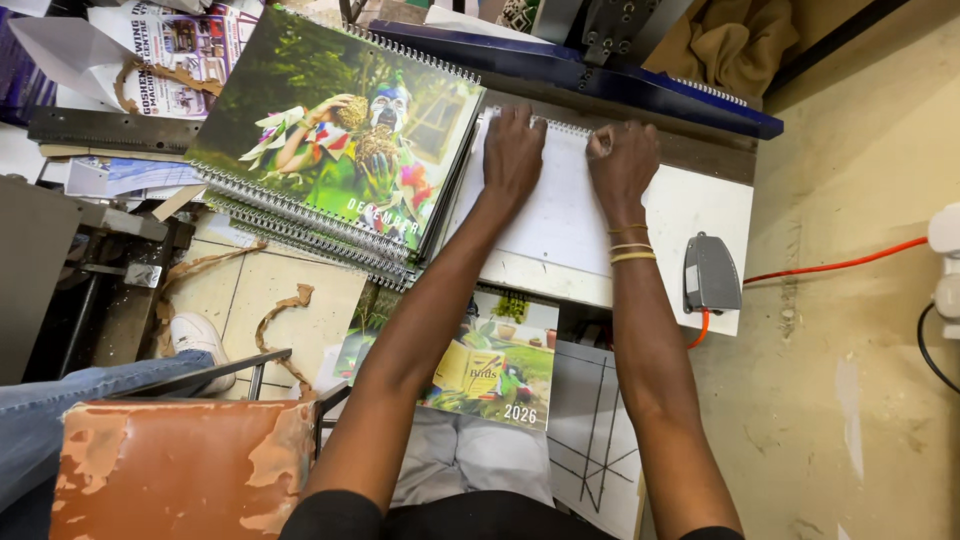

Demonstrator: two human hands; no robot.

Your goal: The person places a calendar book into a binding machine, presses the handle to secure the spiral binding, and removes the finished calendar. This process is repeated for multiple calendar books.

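**Both hands pressed on a white wire-bound pad**

The white pad, matte paper with a thin wire coil along its far edge, lies flat on the white table; the left hand rests palm-down, fingers spread, on its upper left; the right hand, loosely fisted, pinches at the coil; a glossy stack of spiral calendars sits just left.

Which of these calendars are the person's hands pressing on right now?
The white-faced one on the machine table, under the left hand and right hand. The stack of colourful calendars beside it and the one on the lap go untouched.
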